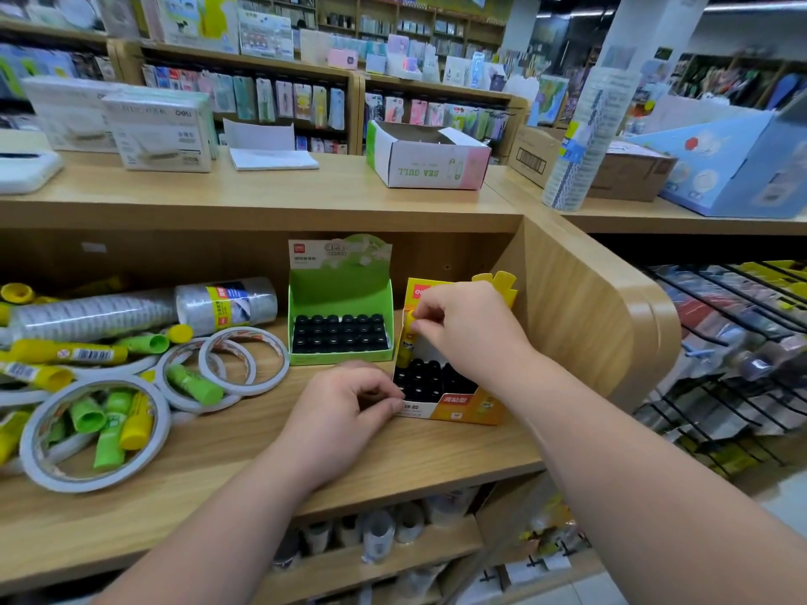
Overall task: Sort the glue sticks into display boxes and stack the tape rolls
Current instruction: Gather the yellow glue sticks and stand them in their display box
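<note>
A yellow display box [463,406] stands at the shelf's right end, partly filled with black-capped glue sticks. My right hand [467,329] pinches a yellow glue stick [406,347] upright at the box's left side. My left hand [349,403] grips the box's front left corner. A green display box [340,290] full of black caps stands just to the left. Loose green and yellow glue sticks [109,425] lie among white tape rolls [244,362] on the left of the shelf.
A wrapped tube of clear tape rolls [227,305] lies at the back left. The wooden side panel [581,316] closes the shelf on the right. An open white carton [428,157] sits on the counter above. Wire racks [733,351] stand to the right.
</note>
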`<state>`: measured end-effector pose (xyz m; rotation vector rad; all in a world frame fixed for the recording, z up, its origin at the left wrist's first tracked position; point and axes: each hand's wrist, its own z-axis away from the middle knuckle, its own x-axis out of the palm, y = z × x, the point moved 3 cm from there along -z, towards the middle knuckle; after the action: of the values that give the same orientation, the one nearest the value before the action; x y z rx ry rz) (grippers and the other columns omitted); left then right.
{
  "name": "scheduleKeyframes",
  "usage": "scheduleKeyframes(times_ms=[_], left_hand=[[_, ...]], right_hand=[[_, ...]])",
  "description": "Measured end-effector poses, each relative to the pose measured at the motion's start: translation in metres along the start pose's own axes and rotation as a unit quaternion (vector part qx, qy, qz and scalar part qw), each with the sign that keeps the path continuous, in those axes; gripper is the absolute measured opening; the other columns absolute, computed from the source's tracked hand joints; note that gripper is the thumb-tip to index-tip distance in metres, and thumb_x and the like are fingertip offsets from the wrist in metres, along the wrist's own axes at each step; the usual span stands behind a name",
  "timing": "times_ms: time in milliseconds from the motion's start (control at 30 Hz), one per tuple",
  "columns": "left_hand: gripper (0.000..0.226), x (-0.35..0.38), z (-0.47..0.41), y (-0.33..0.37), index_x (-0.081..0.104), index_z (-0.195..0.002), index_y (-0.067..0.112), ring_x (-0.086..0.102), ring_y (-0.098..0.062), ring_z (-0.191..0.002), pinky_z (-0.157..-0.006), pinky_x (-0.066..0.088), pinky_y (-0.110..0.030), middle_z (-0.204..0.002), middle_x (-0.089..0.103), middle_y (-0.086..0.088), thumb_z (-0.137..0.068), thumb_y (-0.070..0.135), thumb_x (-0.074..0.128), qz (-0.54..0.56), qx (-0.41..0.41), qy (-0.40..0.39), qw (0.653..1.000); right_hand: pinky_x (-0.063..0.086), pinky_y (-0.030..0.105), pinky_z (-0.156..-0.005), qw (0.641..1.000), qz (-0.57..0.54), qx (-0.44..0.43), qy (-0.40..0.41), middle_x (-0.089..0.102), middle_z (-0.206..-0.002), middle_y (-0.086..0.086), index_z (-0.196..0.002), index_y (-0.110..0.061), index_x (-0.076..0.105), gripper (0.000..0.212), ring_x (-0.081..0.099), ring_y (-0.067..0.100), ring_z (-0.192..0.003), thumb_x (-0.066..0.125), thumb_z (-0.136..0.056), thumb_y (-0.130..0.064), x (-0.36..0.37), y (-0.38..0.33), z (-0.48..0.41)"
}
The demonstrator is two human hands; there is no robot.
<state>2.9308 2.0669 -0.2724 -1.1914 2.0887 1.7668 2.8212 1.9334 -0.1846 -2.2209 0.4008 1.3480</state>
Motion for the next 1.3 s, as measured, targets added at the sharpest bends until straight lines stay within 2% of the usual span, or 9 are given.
scheduleKeyframes(times_ms=[433, 500, 633, 767, 900, 1000, 1133, 1233, 1300], left_hand=[[0.007, -0.001, 0.001, 0.003, 0.074, -0.085, 0.035, 0.061, 0.002, -0.094, -0.086, 0.052, -0.031, -0.093, 0.067, 0.023, -0.086, 0.028, 0.076, -0.032, 0.007, -0.001, 0.999], [0.008, -0.002, 0.004, 0.006, 0.074, -0.093, 0.038, 0.059, 0.003, -0.100, -0.091, 0.052, -0.031, -0.101, 0.066, 0.024, -0.088, 0.031, 0.074, -0.059, 0.013, 0.003, 0.998], [0.024, -0.010, 0.013, 0.012, 0.072, -0.114, 0.036, 0.055, 0.000, -0.114, -0.100, 0.048, -0.028, -0.122, 0.062, 0.017, -0.091, 0.032, 0.069, -0.083, 0.025, 0.064, 0.994], [0.026, -0.032, 0.040, 0.011, 0.071, -0.112, 0.027, 0.059, -0.009, -0.108, -0.094, 0.048, -0.030, -0.114, 0.064, 0.010, -0.090, 0.035, 0.061, -0.137, 0.009, 0.141, 0.980], [0.020, -0.079, 0.084, 0.008, 0.073, -0.101, 0.020, 0.060, -0.011, -0.093, -0.085, 0.047, -0.025, -0.098, 0.065, 0.008, -0.087, 0.032, 0.064, -0.244, -0.055, 0.288, 0.924], [0.010, -0.116, 0.111, 0.000, 0.072, -0.095, 0.018, 0.056, -0.015, -0.080, -0.074, 0.044, -0.027, -0.084, 0.058, 0.009, -0.086, 0.022, 0.072, -0.313, -0.143, 0.353, 0.870], [0.014, -0.136, 0.135, -0.014, 0.072, -0.096, 0.018, 0.058, -0.022, -0.085, -0.076, 0.044, -0.032, -0.086, 0.059, 0.007, -0.084, 0.021, 0.077, -0.344, -0.249, 0.345, 0.837], [0.021, -0.132, 0.141, -0.018, 0.074, -0.103, 0.018, 0.062, -0.021, -0.093, -0.083, 0.049, -0.034, -0.098, 0.066, 0.004, -0.085, 0.027, 0.077, -0.354, -0.268, 0.299, 0.845], [0.030, -0.125, 0.141, -0.022, 0.074, -0.114, 0.019, 0.060, -0.021, -0.112, -0.098, 0.046, -0.034, -0.117, 0.067, 0.003, -0.088, 0.032, 0.074, -0.354, -0.278, 0.262, 0.854]], right_hand=[[0.053, 0.041, -0.094, 0.995, 0.045, -0.011, -0.092, 0.072, -0.115, 0.002, -0.116, -0.024, 0.073, 0.027, 0.063, 0.025, -0.109, 0.054, -0.098, -0.017, -0.004, -0.003, 0.002], [0.054, 0.041, -0.092, 0.996, 0.050, -0.027, -0.069, 0.071, -0.119, 0.001, -0.123, -0.028, 0.069, 0.032, 0.063, 0.025, -0.110, 0.053, -0.097, -0.017, -0.002, -0.007, 0.010], [0.056, 0.031, -0.070, 0.991, 0.006, -0.091, 0.100, 0.075, -0.098, -0.002, -0.113, -0.020, 0.073, 0.026, 0.070, 0.018, -0.088, 0.070, -0.088, -0.013, -0.004, -0.030, 0.035], [0.054, 0.022, -0.075, 0.975, -0.148, -0.136, 0.092, 0.070, -0.096, -0.009, -0.112, -0.020, 0.072, 0.023, 0.064, 0.007, -0.086, 0.069, -0.090, -0.015, 0.014, -0.053, 0.045], [0.053, 0.024, -0.082, 0.966, -0.204, -0.157, -0.002, 0.061, -0.098, -0.018, -0.116, -0.024, 0.070, 0.025, 0.058, 0.002, -0.091, 0.068, -0.091, -0.022, 0.053, -0.075, 0.040], [0.047, 0.032, -0.100, 0.963, -0.197, -0.170, -0.069, 0.055, -0.117, -0.016, -0.128, -0.028, 0.063, 0.035, 0.050, 0.008, -0.113, 0.061, -0.094, -0.036, 0.078, -0.096, 0.033], [0.033, 0.035, -0.114, 0.954, -0.197, -0.202, -0.097, 0.047, -0.139, -0.010, -0.140, -0.029, 0.054, 0.044, 0.038, 0.015, -0.131, 0.058, -0.096, -0.038, 0.091, -0.127, 0.018], [0.036, 0.037, -0.110, 0.953, -0.190, -0.218, -0.094, 0.051, -0.134, -0.006, -0.138, -0.029, 0.054, 0.041, 0.042, 0.019, -0.127, 0.056, -0.097, -0.033, 0.097, -0.143, 0.000], [0.037, 0.036, -0.107, 0.953, -0.202, -0.205, -0.099, 0.058, -0.129, -0.003, -0.135, -0.028, 0.057, 0.037, 0.047, 0.022, -0.123, 0.054, -0.098, -0.030, 0.102, -0.149, -0.011]])
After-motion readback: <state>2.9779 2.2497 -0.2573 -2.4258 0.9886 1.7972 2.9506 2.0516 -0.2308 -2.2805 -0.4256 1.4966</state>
